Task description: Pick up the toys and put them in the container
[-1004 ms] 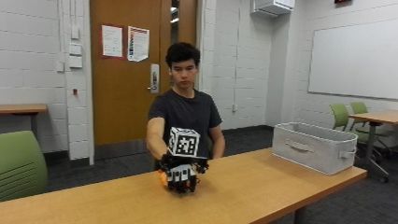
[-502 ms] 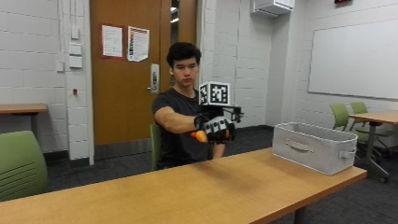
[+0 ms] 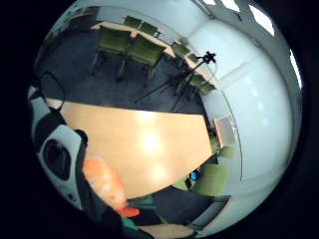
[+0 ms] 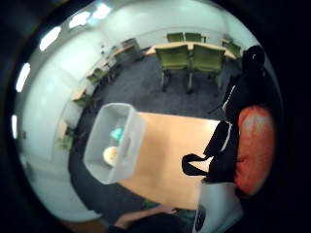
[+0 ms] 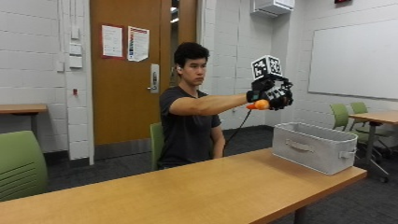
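My gloved right hand (image 5: 271, 96) is held out at shoulder height, its fingers curled round an orange toy (image 5: 258, 105). The toy shows close against the palm in both palm views (image 3: 103, 183) (image 4: 253, 148). The hand hangs high above the table, a little short of the grey container (image 5: 315, 146) that stands at the table's right end. In the thumb side palm view the container (image 4: 100, 160) lies below the hand and holds a teal toy (image 4: 116, 133) and a pale round toy (image 4: 111, 155).
A long wooden table (image 5: 205, 189) runs across the front. Green chairs (image 5: 22, 163) stand at the left, and more of them (image 5: 348, 116) at another table on the right. A tripod (image 3: 189, 74) stands across the room.
My right hand has lifted the orange toy off the table and carried it up and rightward, toward the container. The arm is now stretched out.
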Demonstrator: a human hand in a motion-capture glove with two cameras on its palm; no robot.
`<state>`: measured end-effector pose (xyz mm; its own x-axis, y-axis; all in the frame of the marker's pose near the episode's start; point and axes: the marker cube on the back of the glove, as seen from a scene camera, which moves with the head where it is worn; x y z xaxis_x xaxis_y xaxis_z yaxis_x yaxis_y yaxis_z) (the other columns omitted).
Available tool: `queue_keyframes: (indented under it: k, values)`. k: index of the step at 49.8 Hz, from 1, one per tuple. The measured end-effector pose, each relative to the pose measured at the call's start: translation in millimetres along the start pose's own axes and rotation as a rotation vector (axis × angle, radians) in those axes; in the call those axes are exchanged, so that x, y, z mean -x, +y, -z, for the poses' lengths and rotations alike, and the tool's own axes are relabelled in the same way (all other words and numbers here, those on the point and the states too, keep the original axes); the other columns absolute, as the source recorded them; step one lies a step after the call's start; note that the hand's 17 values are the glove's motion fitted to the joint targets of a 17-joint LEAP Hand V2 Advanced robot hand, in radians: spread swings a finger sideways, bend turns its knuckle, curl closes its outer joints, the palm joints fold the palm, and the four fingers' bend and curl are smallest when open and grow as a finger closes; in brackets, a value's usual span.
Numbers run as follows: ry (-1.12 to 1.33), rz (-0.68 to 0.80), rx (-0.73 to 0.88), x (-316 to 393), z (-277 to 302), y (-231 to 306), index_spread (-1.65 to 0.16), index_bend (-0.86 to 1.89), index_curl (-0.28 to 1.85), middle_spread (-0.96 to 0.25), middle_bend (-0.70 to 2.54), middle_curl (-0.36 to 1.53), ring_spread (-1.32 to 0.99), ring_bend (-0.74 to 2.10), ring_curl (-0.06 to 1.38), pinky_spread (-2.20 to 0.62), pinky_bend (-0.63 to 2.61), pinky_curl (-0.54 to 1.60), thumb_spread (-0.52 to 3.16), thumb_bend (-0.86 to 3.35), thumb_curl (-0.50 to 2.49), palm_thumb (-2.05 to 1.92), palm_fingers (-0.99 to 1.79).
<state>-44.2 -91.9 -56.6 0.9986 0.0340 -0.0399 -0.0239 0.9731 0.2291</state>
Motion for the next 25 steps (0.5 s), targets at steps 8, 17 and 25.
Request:
queue_keyframes:
  k: [8,17,25]
  values:
    - [-0.105,0.092,-0.016,82,23,-7,-0.43,0.2,0.51,-0.38,0.92,0.73,-0.4,1.26,0.51,-0.47,0.91,0.43,0.8,0.12,0.87,0.66,1.18]
    - [-0.217,0.344,-0.028,180,61,11,-0.43,0.19,0.56,-0.38,0.93,0.73,-0.4,1.26,0.51,-0.47,0.92,0.43,0.8,0.11,0.92,0.66,1.17]
    - [-0.23,0.35,-0.015,232,61,10,-0.44,0.17,0.6,-0.38,0.93,0.74,-0.4,1.28,0.51,-0.47,0.92,0.44,0.8,0.1,0.96,0.66,1.15]
